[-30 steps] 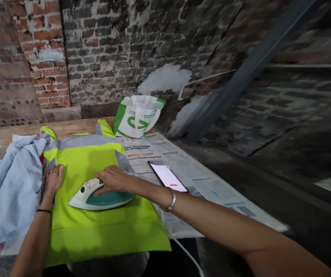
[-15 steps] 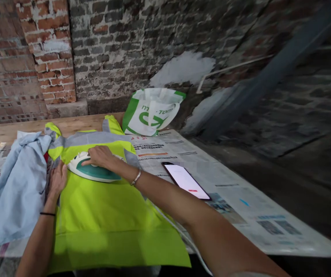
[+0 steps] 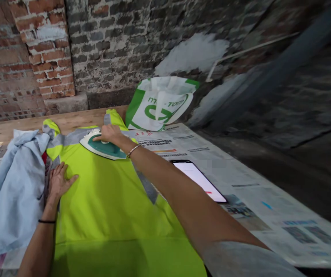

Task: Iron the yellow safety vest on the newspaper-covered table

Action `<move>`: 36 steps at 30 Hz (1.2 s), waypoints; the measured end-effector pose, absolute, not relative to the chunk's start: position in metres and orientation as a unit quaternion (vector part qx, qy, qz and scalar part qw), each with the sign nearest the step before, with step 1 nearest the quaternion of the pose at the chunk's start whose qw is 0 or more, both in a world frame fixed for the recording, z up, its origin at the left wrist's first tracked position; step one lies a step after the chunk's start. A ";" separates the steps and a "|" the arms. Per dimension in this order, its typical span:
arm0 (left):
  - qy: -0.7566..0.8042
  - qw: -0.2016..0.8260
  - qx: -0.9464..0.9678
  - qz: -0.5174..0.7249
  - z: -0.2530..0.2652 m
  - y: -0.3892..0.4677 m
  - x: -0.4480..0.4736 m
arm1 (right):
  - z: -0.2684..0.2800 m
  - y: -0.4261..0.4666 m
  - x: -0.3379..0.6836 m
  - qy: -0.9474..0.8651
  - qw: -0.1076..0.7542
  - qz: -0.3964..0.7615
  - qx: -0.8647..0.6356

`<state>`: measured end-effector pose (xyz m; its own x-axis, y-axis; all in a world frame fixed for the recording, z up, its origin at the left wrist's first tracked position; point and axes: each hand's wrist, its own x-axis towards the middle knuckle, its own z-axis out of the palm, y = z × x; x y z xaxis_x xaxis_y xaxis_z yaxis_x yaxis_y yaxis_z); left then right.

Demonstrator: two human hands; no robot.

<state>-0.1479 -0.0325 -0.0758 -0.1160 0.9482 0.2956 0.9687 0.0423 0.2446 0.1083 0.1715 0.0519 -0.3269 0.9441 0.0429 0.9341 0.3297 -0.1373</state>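
Observation:
A bright yellow-green garment [image 3: 102,200] with grey bands lies spread over the newspaper-covered table. On its upper part rests a white and teal clothes iron [image 3: 104,149], tip pointing left. My right hand [image 3: 109,134] is closed around the iron's handle, with a silver bangle at the wrist. At the garment's left edge, my left hand [image 3: 58,181] lies flat with fingers spread, thumb out over the fabric. A black band circles that wrist. My right forearm hides part of the garment's right side.
Left of the garment lies a crumpled light blue cloth [image 3: 18,188]. A phone [image 3: 198,181] with a lit screen lies on newspaper [image 3: 249,192] to the right. At the back stands a white and green bag [image 3: 161,104], before a brick wall [image 3: 110,50].
The iron, in my right hand, has moved up and right across the garment. My left hand has flattened, its fingers and thumb now spread. The view has shifted slightly.

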 end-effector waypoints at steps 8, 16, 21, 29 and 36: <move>-0.724 0.026 -0.662 -0.191 -0.073 -0.032 -0.146 | 0.058 0.169 0.138 -0.850 0.007 0.067 -0.522; -0.727 0.027 -0.657 -0.198 -0.065 -0.028 -0.145 | 0.068 0.104 0.152 -0.910 -0.028 0.078 -0.406; -0.726 0.032 -0.656 -0.203 -0.065 -0.028 -0.146 | 0.077 0.044 0.160 -0.932 -0.043 0.093 -0.348; -0.718 0.027 -0.655 -0.233 -0.069 -0.031 -0.147 | 0.075 -0.023 0.173 -0.951 -0.069 0.091 -0.287; -0.697 0.020 -0.658 -0.284 -0.053 -0.034 -0.144 | 0.076 -0.030 0.166 -0.933 -0.073 0.048 -0.348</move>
<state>-0.1444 -0.0338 -0.0529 -0.1329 0.9062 0.4014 0.9285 -0.0278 0.3703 0.1658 -0.0300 0.0761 -0.7474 0.6423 -0.1701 0.6564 0.7534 -0.0393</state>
